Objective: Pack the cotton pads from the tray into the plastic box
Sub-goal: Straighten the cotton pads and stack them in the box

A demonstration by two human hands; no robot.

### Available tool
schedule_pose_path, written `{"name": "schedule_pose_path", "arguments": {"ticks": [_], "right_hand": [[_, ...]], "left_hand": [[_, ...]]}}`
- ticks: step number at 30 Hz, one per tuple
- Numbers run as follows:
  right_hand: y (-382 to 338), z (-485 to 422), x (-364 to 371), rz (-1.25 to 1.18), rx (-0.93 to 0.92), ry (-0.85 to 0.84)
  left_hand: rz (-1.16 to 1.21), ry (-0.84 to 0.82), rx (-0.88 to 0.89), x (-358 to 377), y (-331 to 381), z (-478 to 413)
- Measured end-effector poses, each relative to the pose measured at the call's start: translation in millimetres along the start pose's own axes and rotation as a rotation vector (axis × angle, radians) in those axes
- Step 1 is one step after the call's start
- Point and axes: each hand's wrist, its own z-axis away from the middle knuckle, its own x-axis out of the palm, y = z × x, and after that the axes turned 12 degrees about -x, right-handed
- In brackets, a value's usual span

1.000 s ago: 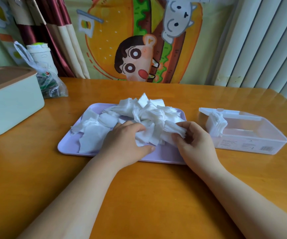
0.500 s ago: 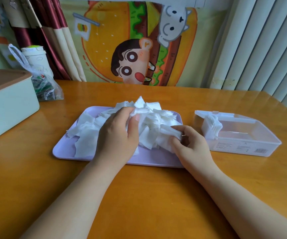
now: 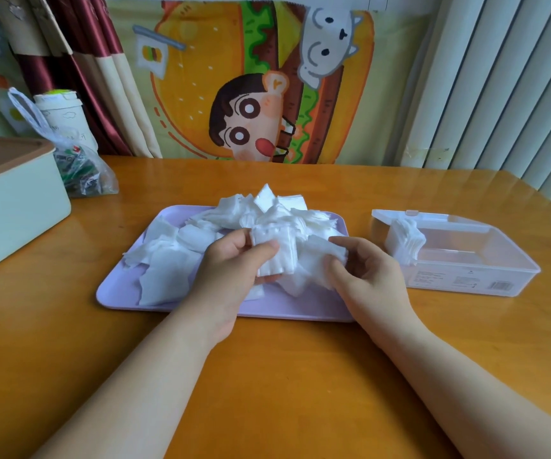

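Pinching a stack of cotton pads (image 3: 272, 256) above the tray (image 3: 300, 309), our left grip (image 3: 234, 270) hovers; our right grip (image 3: 363, 276) clutches another bunch (image 3: 320, 256).

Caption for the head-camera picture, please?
Left hand and right hand each grip cotton pads over the tray; plastic box alongside.

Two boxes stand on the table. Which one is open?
The clear plastic box right of the purple tray: its top is open, with cotton pads at its left end. The cream box at far left has its brown lid on.
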Motion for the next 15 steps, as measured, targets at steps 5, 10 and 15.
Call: {"name": "schedule_pose_path", "arguments": {"ticks": [5,10,15], "right_hand": [[-14.3,-6.3,-6.0,-0.248,0.090,0.105],[-25.8,-7.2,-6.4,-0.573,0.226,-0.042],[-20.3,-6.5,-3.0,-0.616,0.258,-0.096]], "left_hand": [[0.110,0.063,-0.008,1.1,-0.1,-2.5],[0.108,0.027,-0.016,3.9,-1.3,-1.1],[0.125,-0.044,-0.021,6.0,0.7,3.3]]}}
